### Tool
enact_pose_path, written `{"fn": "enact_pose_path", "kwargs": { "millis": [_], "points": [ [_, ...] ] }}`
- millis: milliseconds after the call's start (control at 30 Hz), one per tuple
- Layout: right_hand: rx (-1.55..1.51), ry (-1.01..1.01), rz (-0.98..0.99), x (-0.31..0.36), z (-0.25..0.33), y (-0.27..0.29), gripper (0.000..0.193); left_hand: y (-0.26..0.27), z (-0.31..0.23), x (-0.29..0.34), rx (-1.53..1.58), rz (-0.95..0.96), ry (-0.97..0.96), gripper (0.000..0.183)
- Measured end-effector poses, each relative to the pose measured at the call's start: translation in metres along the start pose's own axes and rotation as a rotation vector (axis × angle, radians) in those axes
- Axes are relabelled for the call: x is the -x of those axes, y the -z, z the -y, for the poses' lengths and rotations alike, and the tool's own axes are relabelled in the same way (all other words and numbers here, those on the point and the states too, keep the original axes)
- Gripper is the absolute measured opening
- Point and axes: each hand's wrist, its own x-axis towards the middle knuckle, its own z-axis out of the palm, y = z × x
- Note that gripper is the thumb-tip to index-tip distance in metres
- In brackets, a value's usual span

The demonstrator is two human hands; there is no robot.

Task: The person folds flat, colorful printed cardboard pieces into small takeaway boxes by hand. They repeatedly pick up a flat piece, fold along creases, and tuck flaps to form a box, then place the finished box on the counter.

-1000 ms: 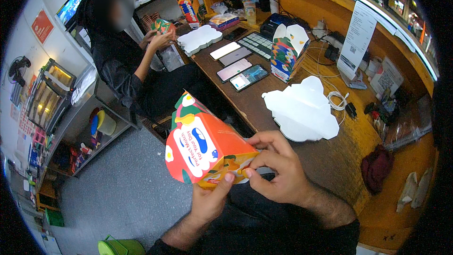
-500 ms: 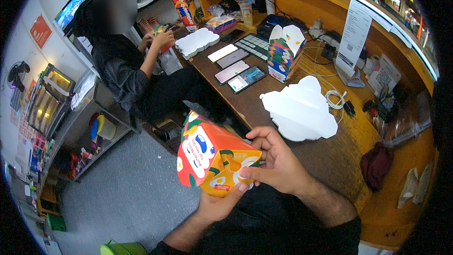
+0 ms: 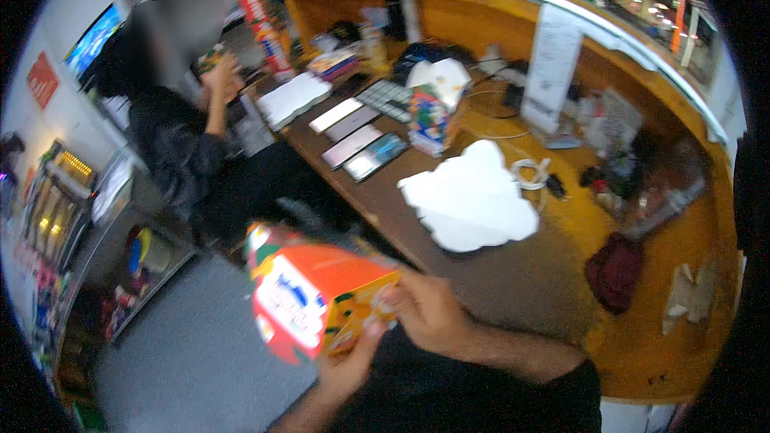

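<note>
A red and orange folding paper food box (image 3: 309, 285) with a colourful print lies tilted in front of my body, its yellow end facing me. My left hand (image 3: 350, 365) grips it from below, thumb against the yellow end. Around the right edge of that end are the fingers of my right hand (image 3: 431, 313), closed on the box. Motion blurs the fingertips. On the desk beyond, a stack of flat white box blanks (image 3: 473, 200) lies near my right hand. A similar printed box (image 3: 431, 116) stands upright behind it, its white top flaps raised.
Several phones (image 3: 365, 148) lie on the wooden desk (image 3: 529, 289) beside a keyboard (image 3: 387, 100). Another white blank stack (image 3: 293, 100) sits at its far left corner. A co-worker (image 3: 172, 144) in dark clothes sits at left, holding a small printed box. A maroon cloth (image 3: 613, 273) lies right.
The whole view has shifted, so the desk and co-worker appear farther left. Both my hands still hold the box; my right fingers have curled closer around its end.
</note>
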Motion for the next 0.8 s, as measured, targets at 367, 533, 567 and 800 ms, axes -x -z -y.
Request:
{"fn": "enact_pose_path", "kwargs": {
  "millis": [367, 533, 567, 800],
  "points": [
    [-0.215, 0.104, -0.016, 0.007, 0.022, 0.010, 0.047, 0.006, 0.023, 0.003, 0.331, 0.041, -0.073, 0.074],
    [-0.095, 0.332, -0.034, 0.015, 0.028, 0.005, 0.053, 0.006, 0.046, 0.027, 0.344, -0.155, -0.206, 0.062],
    [-0.095, 0.357, -0.061, 0.016, 0.025, 0.002, 0.055, 0.007, 0.054, 0.029, 0.325, -0.177, -0.250, 0.062],
    [-0.010, 0.504, -0.131, 0.022, 0.038, 0.002, 0.053, 0.000, 0.057, 0.044, 0.432, -0.179, -0.214, 0.054]
  ]
}}
